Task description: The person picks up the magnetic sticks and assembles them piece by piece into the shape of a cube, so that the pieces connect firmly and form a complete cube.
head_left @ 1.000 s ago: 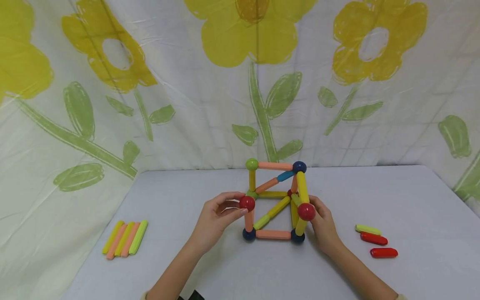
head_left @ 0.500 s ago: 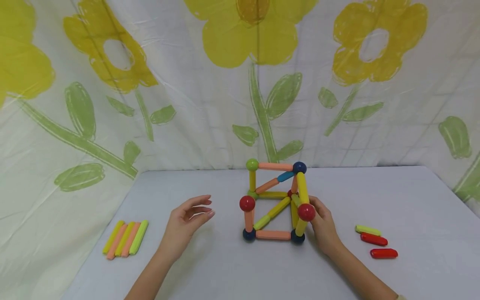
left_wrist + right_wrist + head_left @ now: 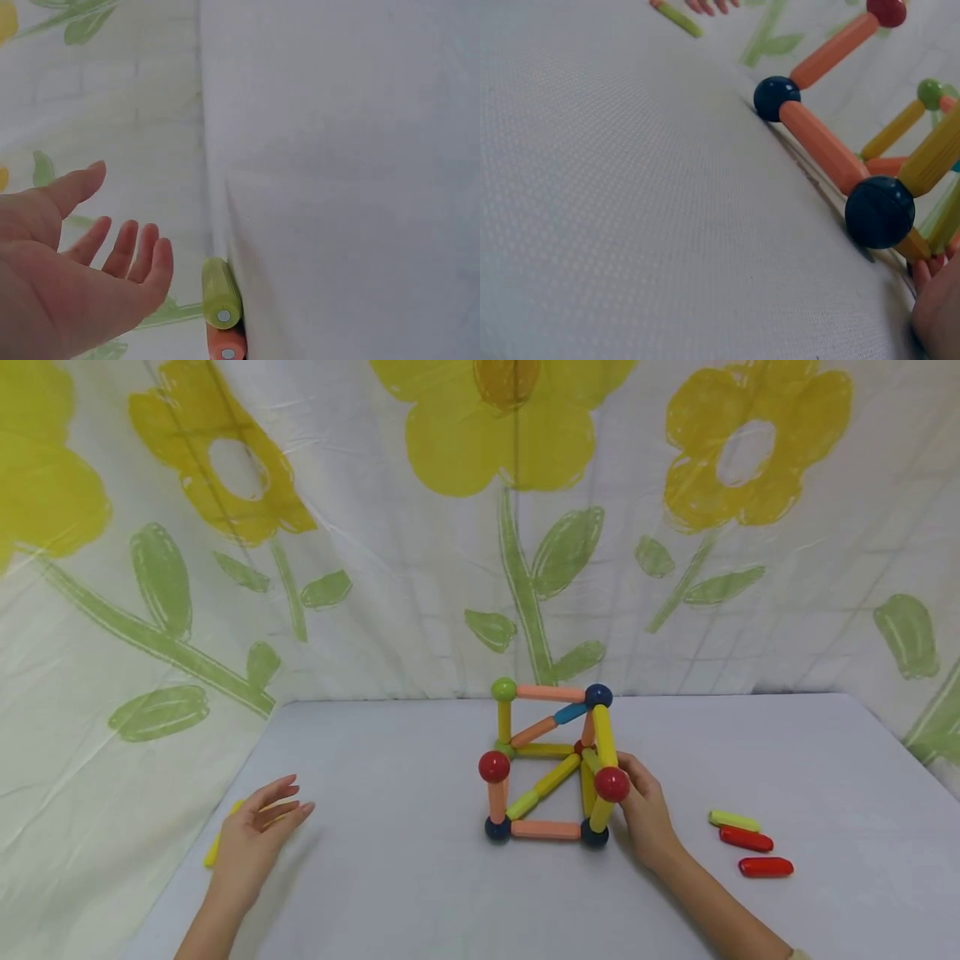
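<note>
A box-shaped frame of magnetic sticks and balls (image 3: 547, 831) stands on the table, with pink, yellow, green and blue sticks between red, green and dark blue balls. My right hand (image 3: 648, 818) holds its right side, fingertips partly hidden behind the red ball and yellow sticks. Low on the frame, those fingertips (image 3: 931, 266) show beside a yellow stick. Far to the left, my left hand (image 3: 251, 847) hovers over the row of loose sticks with fingers spread and nothing in them. A yellow stick (image 3: 213, 852) peeks out; a green one (image 3: 221, 292) shows in the left wrist view.
On the right of the white table (image 3: 420, 902) lie one green stick (image 3: 733, 820) and two red sticks (image 3: 765, 867). A flower-printed cloth (image 3: 405, 610) hangs behind the table and along its left side.
My left hand has let go of the red ball at the frame's front left and moved left to above the loose sticks, now mostly covering them. My right hand and the frame have stayed put.
</note>
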